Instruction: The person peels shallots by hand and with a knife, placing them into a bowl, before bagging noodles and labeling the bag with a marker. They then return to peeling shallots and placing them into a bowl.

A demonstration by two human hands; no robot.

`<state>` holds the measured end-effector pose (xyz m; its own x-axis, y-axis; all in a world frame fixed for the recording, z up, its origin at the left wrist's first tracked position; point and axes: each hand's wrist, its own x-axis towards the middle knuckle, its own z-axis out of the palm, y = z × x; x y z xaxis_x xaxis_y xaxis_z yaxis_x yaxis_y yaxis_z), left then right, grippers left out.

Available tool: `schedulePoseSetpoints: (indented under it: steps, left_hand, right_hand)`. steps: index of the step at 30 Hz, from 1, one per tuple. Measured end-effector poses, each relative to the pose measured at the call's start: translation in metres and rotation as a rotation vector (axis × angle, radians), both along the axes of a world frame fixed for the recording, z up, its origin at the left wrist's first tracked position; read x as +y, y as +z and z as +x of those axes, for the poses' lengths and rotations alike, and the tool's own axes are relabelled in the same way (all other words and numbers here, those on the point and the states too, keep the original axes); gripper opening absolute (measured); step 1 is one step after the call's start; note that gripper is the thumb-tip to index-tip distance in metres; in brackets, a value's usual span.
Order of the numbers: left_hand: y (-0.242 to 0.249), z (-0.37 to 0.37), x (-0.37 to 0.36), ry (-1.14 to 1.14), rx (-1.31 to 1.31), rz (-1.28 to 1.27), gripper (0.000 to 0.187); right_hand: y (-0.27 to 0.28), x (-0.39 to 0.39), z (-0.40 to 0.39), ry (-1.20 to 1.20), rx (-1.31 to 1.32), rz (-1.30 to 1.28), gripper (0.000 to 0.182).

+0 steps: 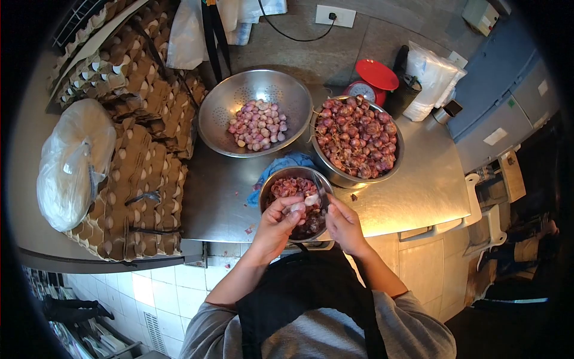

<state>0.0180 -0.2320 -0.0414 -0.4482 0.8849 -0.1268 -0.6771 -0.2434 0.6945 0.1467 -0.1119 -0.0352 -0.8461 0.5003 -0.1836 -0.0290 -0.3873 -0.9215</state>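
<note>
Over a metal bowl (263,186) of reddish peelings, my left hand (276,222) pinches a pale peeled shallot (297,207) between thumb and fingers. My right hand (345,226) is wrapped round a knife (317,182), its blade pointing up and away from me beside the shallot. A whitish piece (311,200) shows by the blade. Behind the bowl, a large perforated colander (209,119) has peeled pale-pink shallots (260,124) in it. To its right, a deep metal pot (399,157) is heaped with unpeeled red shallots (357,136).
Stacked egg trays (140,185) and a filled plastic bag (75,161) take up the left side. A blue cloth (287,161) lies behind the bowl on the steel table (221,200). A red scale (375,75) and plastic packs (430,78) stand at the back right.
</note>
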Motion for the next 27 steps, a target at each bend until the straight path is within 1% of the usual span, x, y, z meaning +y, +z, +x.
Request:
schedulePoseSetpoints:
  steps: [3, 6, 10, 12, 13, 16, 17, 20, 23, 26, 27]
  left_hand:
    - [0.008, 0.002, 0.000, -0.044, -0.043, -0.018, 0.029]
    - [0.008, 0.002, 0.001, 0.006, -0.159, -0.046, 0.029]
    - [0.002, 0.001, 0.000, 0.078, -0.036, -0.100, 0.028]
    - [-0.002, 0.000, -0.001, 0.086, 0.019, -0.100, 0.027]
    - [0.000, 0.000, -0.001, 0.069, 0.008, -0.085, 0.027]
    - [0.008, 0.000, -0.004, 0.020, -0.019, -0.044, 0.029]
    - [0.007, 0.000, -0.005, 0.004, -0.023, -0.033, 0.030]
    - [0.007, 0.000, -0.008, -0.014, -0.069, -0.012, 0.032]
    - [0.010, -0.001, -0.009, 0.007, -0.129, -0.036, 0.032]
    - [0.010, -0.005, -0.011, 0.018, -0.190, -0.033, 0.030]
    - [0.009, -0.007, -0.012, 0.017, -0.210, -0.024, 0.029]
  right_hand:
    - [-0.003, 0.003, 0.000, -0.015, -0.001, -0.003, 0.036]
    - [-0.001, 0.001, 0.001, 0.009, 0.017, -0.005, 0.036]
    - [0.008, -0.007, 0.005, 0.105, 0.041, 0.013, 0.037]
    - [0.003, -0.004, 0.003, 0.018, -0.001, 0.039, 0.039]
    - [0.001, -0.001, 0.001, -0.025, -0.022, 0.052, 0.041]
    - [0.000, 0.012, -0.001, -0.111, -0.049, -0.020, 0.041]
    - [-0.007, 0.015, -0.001, -0.096, -0.007, 0.065, 0.040]
    - [-0.010, 0.014, -0.001, -0.114, -0.014, 0.091, 0.040]
    - [-0.008, 0.012, -0.002, -0.189, -0.016, 0.008, 0.039]
    - [-0.009, 0.015, 0.001, -0.150, -0.057, -0.006, 0.041]
    - [-0.008, 0.013, 0.001, -0.102, -0.052, 0.021, 0.042]
